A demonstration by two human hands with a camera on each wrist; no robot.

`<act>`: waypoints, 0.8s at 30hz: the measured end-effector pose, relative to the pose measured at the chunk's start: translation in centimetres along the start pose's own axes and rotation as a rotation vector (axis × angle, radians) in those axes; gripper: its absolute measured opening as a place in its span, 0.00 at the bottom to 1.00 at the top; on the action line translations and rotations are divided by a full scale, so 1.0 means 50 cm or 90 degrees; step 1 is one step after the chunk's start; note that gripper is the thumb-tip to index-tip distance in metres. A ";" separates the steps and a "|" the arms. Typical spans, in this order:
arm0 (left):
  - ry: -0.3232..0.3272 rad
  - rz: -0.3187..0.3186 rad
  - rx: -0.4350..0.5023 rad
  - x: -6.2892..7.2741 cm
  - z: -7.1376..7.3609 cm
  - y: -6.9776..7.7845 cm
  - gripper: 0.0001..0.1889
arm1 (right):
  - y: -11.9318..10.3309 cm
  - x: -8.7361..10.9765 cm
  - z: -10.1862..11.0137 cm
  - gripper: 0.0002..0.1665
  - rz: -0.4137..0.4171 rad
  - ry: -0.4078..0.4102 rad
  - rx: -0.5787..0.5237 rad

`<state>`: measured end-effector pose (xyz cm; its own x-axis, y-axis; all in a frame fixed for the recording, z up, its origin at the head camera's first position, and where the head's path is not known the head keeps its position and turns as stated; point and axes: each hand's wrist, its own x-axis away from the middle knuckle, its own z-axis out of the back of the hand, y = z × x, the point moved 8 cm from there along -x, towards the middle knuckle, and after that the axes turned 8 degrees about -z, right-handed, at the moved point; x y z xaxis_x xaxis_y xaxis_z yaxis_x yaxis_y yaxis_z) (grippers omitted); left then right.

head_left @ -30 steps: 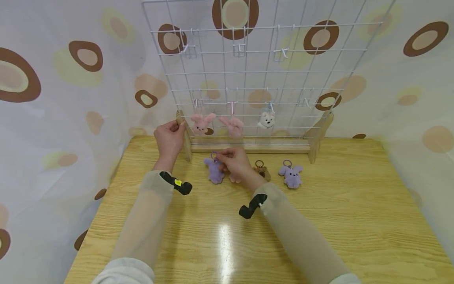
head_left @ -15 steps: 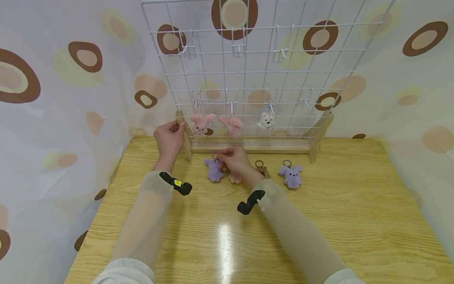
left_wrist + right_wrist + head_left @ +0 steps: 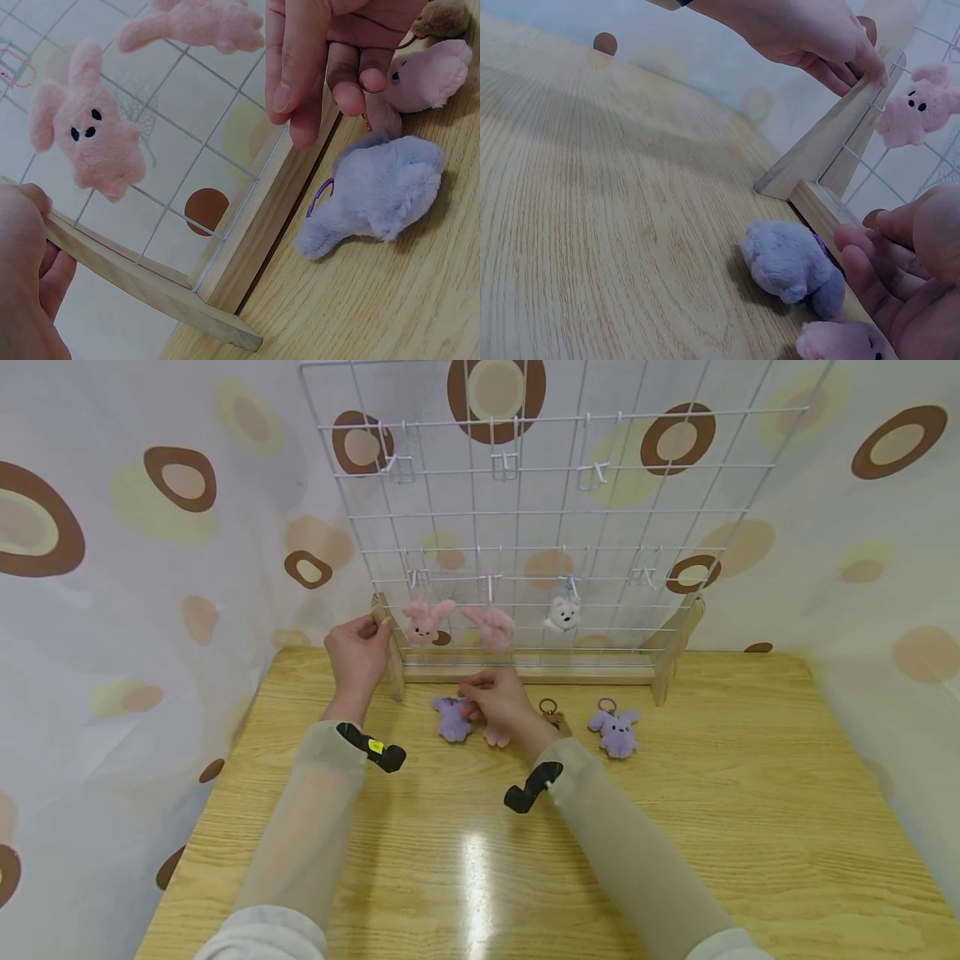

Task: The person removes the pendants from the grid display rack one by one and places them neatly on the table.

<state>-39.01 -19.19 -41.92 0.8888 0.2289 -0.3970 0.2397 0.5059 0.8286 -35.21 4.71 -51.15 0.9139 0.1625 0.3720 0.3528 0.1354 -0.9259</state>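
My left hand [image 3: 358, 656] grips the upright of the wooden stand [image 3: 395, 670], its thumb at the edge in the right wrist view. My right hand [image 3: 498, 697] hovers over the table with loosely bent fingers and nothing between them. Just beside its fingertips lies a purple plush keychain [image 3: 452, 720], face down, its purple ring [image 3: 320, 196] lying against the plush. Partly under the right hand is a pink plush keychain [image 3: 497, 734]. A brown bear keychain [image 3: 556, 721] lies to the right, partly hidden by the wrist, and another purple plush keychain [image 3: 617, 733] lies beyond it, face up.
A white wire grid [image 3: 570, 513] stands in the wooden base at the table's back. Two pink plush keychains, one a pink bunny [image 3: 426, 623], and a white bear keychain [image 3: 564, 613] hang from its lower hooks. Other hooks [image 3: 592, 475] sit above. Patterned cloth [image 3: 150, 610] surrounds the table.
The purple keychain's ring, raised at my right fingertips before, has dropped onto the plush. The right hand has shifted slightly; the left hand stays on the stand.
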 end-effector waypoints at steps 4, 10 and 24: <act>-0.001 -0.001 0.001 0.000 0.000 0.003 0.14 | -0.004 0.011 0.008 0.15 0.008 0.006 0.003; 0.001 -0.007 -0.006 -0.001 0.000 0.003 0.14 | -0.011 0.030 0.026 0.15 0.017 0.021 0.007; -0.007 0.002 -0.002 0.000 -0.001 0.006 0.15 | -0.028 0.066 0.091 0.15 0.043 0.024 -0.007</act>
<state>-38.97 -18.98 -41.68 0.8939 0.2219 -0.3894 0.2349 0.5080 0.8287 -33.61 9.48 -48.33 0.9429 0.1334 0.3053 0.2913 0.1149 -0.9497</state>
